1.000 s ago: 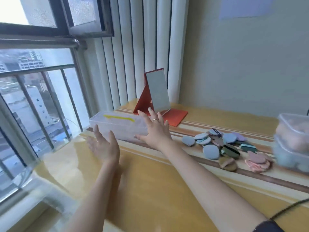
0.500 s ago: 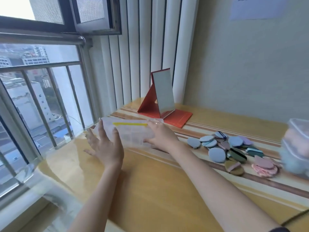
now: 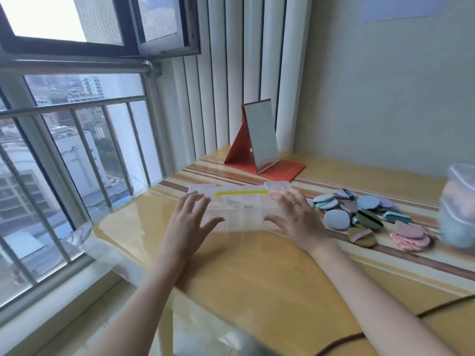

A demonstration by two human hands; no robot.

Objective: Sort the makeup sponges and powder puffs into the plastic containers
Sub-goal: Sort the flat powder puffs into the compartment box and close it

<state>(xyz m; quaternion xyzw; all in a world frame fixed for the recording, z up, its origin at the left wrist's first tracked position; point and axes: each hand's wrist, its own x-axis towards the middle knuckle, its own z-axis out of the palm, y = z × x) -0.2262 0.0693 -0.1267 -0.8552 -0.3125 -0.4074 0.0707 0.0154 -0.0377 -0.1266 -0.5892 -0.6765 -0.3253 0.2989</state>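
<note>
A clear plastic compartment container [image 3: 241, 214] with a yellow handle lies across the striped yellow table [image 3: 257, 273] in front of me. My left hand [image 3: 189, 224] holds its left end, fingers spread on top and thumb along the front. My right hand [image 3: 295, 218] holds its right end the same way. Right of the container lies a loose pile of flat powder puffs [image 3: 359, 214] in blue, green, mauve and brown, with pink ones [image 3: 408, 235] at its near right edge.
Two stacked clear tubs [image 3: 457, 209] holding pink and blue sponges stand at the right edge, blurred. A red folding mirror [image 3: 259, 140] stands at the back by the blinds. A dark cable [image 3: 359, 337] crosses the near right. Window railing [image 3: 77, 140] is on the left.
The container has come from the far left toward me and now lies lid up. My left hand, apart from it before, has taken its left end; my right hand stayed on it.
</note>
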